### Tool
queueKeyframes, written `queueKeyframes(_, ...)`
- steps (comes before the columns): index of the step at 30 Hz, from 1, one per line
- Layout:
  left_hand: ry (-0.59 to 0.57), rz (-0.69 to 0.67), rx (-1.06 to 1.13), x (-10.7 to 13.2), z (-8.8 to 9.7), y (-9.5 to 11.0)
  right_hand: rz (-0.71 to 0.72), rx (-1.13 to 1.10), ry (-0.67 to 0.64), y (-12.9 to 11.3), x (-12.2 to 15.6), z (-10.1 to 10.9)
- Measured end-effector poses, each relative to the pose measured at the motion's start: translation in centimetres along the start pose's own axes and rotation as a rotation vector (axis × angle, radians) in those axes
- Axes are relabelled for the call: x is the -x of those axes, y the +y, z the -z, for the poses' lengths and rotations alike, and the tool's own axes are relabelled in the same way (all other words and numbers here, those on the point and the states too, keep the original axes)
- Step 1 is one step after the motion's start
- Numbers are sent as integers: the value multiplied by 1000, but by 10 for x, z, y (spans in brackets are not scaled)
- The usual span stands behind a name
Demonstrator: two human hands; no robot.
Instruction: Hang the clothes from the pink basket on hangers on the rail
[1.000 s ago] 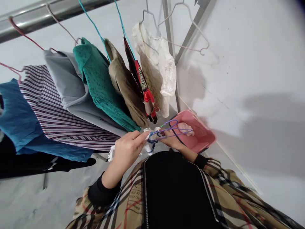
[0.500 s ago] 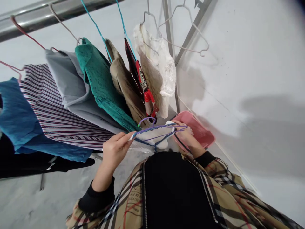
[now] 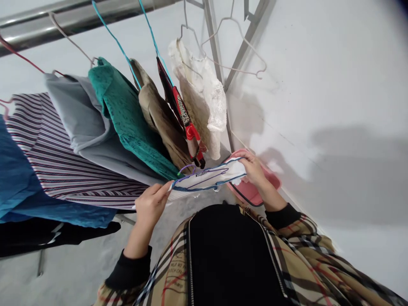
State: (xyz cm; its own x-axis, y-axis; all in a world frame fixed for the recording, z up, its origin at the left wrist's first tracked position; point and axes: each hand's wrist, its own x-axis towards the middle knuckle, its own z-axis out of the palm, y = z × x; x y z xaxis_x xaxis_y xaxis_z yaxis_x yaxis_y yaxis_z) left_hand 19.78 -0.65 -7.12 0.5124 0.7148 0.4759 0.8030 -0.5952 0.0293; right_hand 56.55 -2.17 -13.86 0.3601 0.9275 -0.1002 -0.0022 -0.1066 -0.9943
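A white garment with blue edging [image 3: 235,171] stretches between my hands at waist height, its neckline facing up. My left hand [image 3: 152,205] pinches its left end. On the other side, my right hand [image 3: 255,172] grips the blue-edged right end, fingers partly hidden by the cloth. A purple hanger [image 3: 191,168] lies inside the opening. Its hook sticks up near the left part, and its right end stops short of my right hand. The garment's lower part is mostly out of sight beneath the opening.
Clothes hang from a metal rail [image 3: 79,27] at the left, including a striped shirt [image 3: 60,148], a green garment [image 3: 127,114] and a white lace top [image 3: 213,97]. A bare wire hanger [image 3: 234,46] hangs by the wall. Below my right hand stands a pink basin [image 3: 270,180].
My right hand has moved outward and pulled the garment's right side wide. The neckline is now stretched past the hanger's right end. My view has shifted slightly right.
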Motion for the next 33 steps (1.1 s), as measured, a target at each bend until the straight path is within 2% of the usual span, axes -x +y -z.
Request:
queueKeyframes(2,4,23,-1,-1,-5,2,20,67,-79,-19,11,1)
queueKeyframes(5,87,104,188,-4,-12,3,148,273,-441,-51,27,12)
queueKeyframes(6,115,119,285,-6,-14,3,235,344,-482,-61,29,18)
queueKeyframes(7,131,125,380,-8,-16,2,337,413,-441,-69,30,25)
queueKeyframes(9,126,114,528,-12,-17,0,536,575,-247,-80,26,36)
queueKeyframes(10,108,102,579,-14,-18,-1,613,677,-191,-82,22,39)
queueKeyframes(11,92,90,619,-16,-18,-1,671,789,-211,-83,19,40)
queueKeyframes(13,72,74,685,-21,-18,0,730,966,-387,-79,13,39)
queueKeyframes(15,65,60,744,-26,-18,3,742,1011,-505,-72,10,35)
queueKeyframes(16,64,53,771,-28,-18,5,746,992,-514,-70,10,33)
queueKeyframes(19,34,23,801,-36,-15,6,776,856,-444,-70,13,39)
queueKeyframes(22,-46,25,787,-41,-12,1,770,741,-354,-84,17,56)
queueKeyframes(25,-98,85,823,-43,-9,-6,672,721,-271,-99,24,75)
queueKeyframes(28,-83,180,896,-43,-9,-8,594,704,-222,-106,31,89)
queueKeyframes(33,-25,309,1010,-45,-9,-1,478,717,-301,-104,39,103)
